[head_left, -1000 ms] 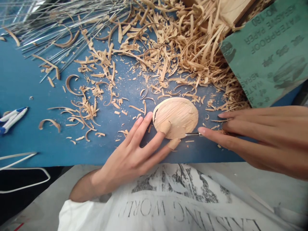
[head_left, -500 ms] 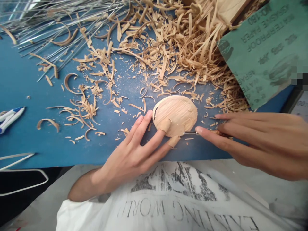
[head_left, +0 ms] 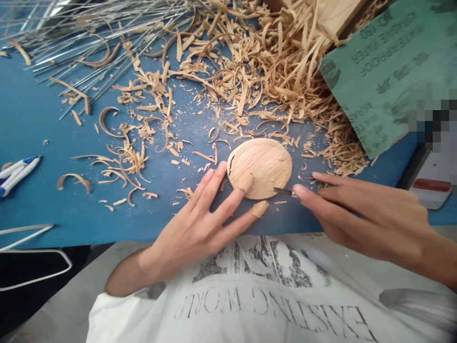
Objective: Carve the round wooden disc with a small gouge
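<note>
A round pale wooden disc [head_left: 262, 164] lies flat on the blue table top [head_left: 43, 200]. My left hand [head_left: 203, 221] rests beside it with fingers stretched out, two taped fingertips pressing the disc's near edge. My right hand [head_left: 360, 216] comes in from the right, fingers closed round a thin carving tool [head_left: 283, 191]. Its metal tip touches the disc's lower right rim.
A heap of wood shavings [head_left: 271, 66] covers the back of the table. A green sheet of sandpaper [head_left: 378, 81] leans at the right. Thin metal rods [head_left: 71, 43] lie at the back left, a blue-and-white pen [head_left: 17, 172] at the left edge.
My right hand has drawn in toward the disc, more of its wrist showing. The tool tip has slid up onto the disc's rim. My left hand stays put.
</note>
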The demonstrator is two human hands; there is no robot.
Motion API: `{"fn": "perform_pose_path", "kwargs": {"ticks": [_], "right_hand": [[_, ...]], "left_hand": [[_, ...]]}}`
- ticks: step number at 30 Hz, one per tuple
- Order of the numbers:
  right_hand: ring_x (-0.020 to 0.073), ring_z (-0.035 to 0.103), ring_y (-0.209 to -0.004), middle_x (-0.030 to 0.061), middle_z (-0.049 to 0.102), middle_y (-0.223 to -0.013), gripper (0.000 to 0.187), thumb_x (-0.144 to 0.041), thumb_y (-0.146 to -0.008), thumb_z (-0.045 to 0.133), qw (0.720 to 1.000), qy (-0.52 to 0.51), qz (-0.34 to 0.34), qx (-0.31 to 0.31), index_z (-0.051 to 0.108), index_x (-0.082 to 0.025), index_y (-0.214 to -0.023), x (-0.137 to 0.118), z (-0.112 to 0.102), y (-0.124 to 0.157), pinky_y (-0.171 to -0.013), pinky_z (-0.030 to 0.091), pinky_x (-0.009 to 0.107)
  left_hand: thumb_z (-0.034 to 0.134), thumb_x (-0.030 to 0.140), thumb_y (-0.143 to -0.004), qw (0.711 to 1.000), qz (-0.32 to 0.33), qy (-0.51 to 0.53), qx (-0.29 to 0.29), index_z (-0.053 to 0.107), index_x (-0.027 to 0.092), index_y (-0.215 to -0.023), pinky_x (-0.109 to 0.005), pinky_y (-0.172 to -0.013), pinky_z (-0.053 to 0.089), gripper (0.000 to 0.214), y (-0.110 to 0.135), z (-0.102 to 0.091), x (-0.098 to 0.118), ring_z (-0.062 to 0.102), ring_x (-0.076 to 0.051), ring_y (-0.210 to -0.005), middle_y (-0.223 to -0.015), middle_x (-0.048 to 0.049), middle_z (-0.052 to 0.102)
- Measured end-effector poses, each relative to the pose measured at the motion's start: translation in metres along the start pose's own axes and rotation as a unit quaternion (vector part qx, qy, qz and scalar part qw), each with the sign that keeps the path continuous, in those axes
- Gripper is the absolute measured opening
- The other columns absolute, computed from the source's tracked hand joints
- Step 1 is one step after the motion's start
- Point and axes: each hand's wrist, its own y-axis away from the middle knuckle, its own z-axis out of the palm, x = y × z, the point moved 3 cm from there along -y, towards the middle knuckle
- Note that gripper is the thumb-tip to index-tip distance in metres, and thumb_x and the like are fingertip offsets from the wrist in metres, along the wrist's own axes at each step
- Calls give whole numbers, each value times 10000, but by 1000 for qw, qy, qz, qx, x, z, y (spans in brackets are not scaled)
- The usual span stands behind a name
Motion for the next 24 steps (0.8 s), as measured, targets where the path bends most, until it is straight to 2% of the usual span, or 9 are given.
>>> {"fn": "perform_pose_path", "kwargs": {"ticks": [2, 3, 6, 8, 11, 15, 19, 24], "right_hand": [[205, 875, -1027, -28, 867, -1039, 995, 1, -1010, 774, 999, 12, 39, 16, 350, -224, -1881, 2, -1, -1, -1102, 735, 354], [207, 878, -1015, -36, 862, -1013, 957, -7, -1006, 789, 998, 20, 49, 30, 412, -234, -1856, 2, -1, -2, -1088, 736, 345], [226, 879, -1026, -32, 838, -947, 656, -60, -1001, 832, 997, 37, 28, 65, 696, -221, -1622, 3, -4, 0, -1143, 715, 359], [221, 871, -1037, -28, 839, -956, 505, -72, -1006, 829, 998, 28, 3, 56, 777, -216, -1488, 5, -5, 4, -1220, 679, 378], [196, 854, -1053, -28, 852, -1020, 520, -62, -1048, 742, 1000, -9, -20, 6, 755, -229, -1540, 14, -6, 8, -1320, 607, 389], [202, 851, -1042, -17, 844, -1026, 491, -140, -1129, 615, 997, -43, -47, -39, 738, -242, -1593, 28, -10, 4, -1348, 579, 388], [211, 854, -1007, -6, 815, -962, 442, -176, -1171, 531, 993, -82, -66, -51, 793, -244, -1520, 34, -13, -8, -1320, 600, 390], [203, 845, -1018, 4, 815, -983, 411, -148, -1189, 515, 992, -76, -91, -51, 774, -204, -1503, 36, -18, -19, -1323, 593, 408]], "left_hand": [[696, 134, -1129, 1000, 0, 1, 2, 513, 189, -1802, -775, -1397, 464, 699, 0, 0, 0, 79, -533, -1860, -1723, -219, 642], [687, 129, -1131, 1000, 0, 1, 3, 521, 180, -1794, -768, -1400, 462, 685, 0, 0, 0, 80, -532, -1860, -1733, -223, 634], [676, 132, -1135, 1000, 2, -7, 4, 541, 152, -1772, -750, -1406, 464, 651, -1, 0, 0, 80, -529, -1858, -1731, -228, 637], [685, 143, -1133, 1000, 5, -13, 6, 546, 144, -1766, -744, -1404, 470, 648, -2, 0, 0, 77, -530, -1857, -1727, -232, 641], [705, 141, -1120, 1000, 8, -22, 7, 541, 143, -1770, -732, -1403, 476, 671, -2, -1, 0, 79, -528, -1858, -1741, -239, 630], [709, 122, -1111, 1000, 4, -21, 8, 556, 145, -1757, -732, -1407, 468, 664, -1, -1, 0, 92, -524, -1858, -1745, -237, 630], [701, 145, -1130, 1000, 1, -20, 6, 545, 159, -1771, -723, -1402, 482, 660, -2, -1, 0, 93, -519, -1858, -1746, -220, 636], [758, 183, -1121, 1000, 3, -21, 3, 538, 150, -1778, -724, -1385, 513, 693, -2, -4, 0, 135, -539, -1851, -1746, -216, 646]]}}
